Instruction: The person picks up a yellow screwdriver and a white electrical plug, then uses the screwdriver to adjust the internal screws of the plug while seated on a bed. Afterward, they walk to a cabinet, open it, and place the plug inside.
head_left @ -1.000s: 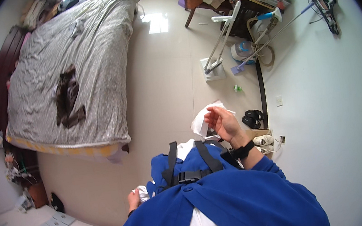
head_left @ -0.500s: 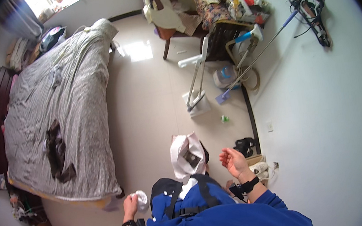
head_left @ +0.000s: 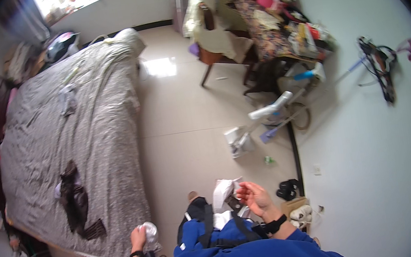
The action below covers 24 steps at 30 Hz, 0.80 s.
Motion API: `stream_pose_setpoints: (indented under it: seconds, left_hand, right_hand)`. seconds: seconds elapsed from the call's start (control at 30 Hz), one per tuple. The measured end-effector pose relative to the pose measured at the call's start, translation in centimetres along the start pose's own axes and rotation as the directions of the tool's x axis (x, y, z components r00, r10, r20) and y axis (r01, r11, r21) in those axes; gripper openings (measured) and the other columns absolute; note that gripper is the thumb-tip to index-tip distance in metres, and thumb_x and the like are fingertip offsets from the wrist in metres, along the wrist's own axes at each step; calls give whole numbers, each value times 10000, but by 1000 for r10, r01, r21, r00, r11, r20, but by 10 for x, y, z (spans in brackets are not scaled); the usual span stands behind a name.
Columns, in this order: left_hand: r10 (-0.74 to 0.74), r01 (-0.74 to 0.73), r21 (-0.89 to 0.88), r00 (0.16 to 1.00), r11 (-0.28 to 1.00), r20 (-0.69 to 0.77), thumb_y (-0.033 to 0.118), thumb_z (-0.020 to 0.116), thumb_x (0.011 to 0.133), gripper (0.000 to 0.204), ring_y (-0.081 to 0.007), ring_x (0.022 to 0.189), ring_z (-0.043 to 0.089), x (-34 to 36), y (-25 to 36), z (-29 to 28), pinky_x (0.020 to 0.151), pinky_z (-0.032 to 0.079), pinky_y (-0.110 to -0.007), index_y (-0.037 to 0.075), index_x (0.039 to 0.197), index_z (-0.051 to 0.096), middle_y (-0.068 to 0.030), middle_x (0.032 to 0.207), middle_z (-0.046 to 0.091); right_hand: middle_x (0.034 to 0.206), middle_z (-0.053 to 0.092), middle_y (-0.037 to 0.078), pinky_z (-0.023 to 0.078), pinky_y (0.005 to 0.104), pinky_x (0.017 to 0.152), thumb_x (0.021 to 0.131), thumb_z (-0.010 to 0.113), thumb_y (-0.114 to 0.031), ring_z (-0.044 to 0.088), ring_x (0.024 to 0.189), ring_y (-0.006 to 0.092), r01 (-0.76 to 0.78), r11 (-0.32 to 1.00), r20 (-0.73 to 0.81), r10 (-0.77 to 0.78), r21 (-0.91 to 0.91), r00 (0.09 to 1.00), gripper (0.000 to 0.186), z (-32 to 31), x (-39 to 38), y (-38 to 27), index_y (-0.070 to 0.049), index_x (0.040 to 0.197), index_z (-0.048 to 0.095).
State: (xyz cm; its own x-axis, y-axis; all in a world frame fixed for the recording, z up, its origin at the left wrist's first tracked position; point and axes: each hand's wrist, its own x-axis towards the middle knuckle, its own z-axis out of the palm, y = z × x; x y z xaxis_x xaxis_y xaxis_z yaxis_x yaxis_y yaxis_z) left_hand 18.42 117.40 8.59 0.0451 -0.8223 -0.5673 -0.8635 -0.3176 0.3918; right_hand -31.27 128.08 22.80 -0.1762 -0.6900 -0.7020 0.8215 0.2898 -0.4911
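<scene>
The right hand (head_left: 258,201) has its fingers loosely curled at the edge of an upright white bag (head_left: 220,191) on the floor (head_left: 182,147); whether its grip pinches the rim cannot be told. Inside the bag shows something dark, too unclear to name. The left hand (head_left: 136,238) has its grip closed on a crumpled, whitish, filmy piece (head_left: 150,233), beside the grey patterned bed cover (head_left: 107,142). Pale shoes (head_left: 300,214) sit at a brown cardboard box (head_left: 291,205), near black slippers (head_left: 287,189). Beyond the bag stands a white plastic bucket (head_left: 239,147).
</scene>
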Motion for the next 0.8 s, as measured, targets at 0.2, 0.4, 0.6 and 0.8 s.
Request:
stream_pose_setpoints:
  seconds: [0.2,0.4,0.6,0.8]
  left_hand:
    - [88,-96,-104,993,990,-82,419,577,869,440,-356,830,648,40,56,-15,702,478,-428,-16,897,637,-219,856,663]
    - [33,-15,-181,995,983,98,387,575,865,427,-354,935,644,24,23,2,781,486,-412,-7,998,668,-204,963,682]
    - [-231,230,-155,973,961,8,382,580,862,427,-358,931,642,19,-18,1,763,481,-430,-17,987,668,-215,962,676]
    - [-374,303,-375,918,876,-132,369,595,867,416,-322,889,658,35,-4,12,778,490,-406,-28,968,663,-222,925,678]
  right_hand:
    - [885,676,90,516,305,691,964,508,-242,657,778,187,74,985,-10,-76,-156,997,216,51,36,-20,-63,1044,599]
    - [871,669,75,511,306,695,961,509,-247,650,778,187,78,973,23,-75,-217,997,212,84,67,-34,-72,1036,602]
    - [864,668,82,508,304,686,955,525,-254,649,767,187,62,964,83,-41,-258,996,209,119,115,-53,-69,1015,598]
    - [890,665,78,498,278,679,963,514,-248,646,776,170,26,930,231,64,-367,971,217,174,183,-82,-63,1046,591]
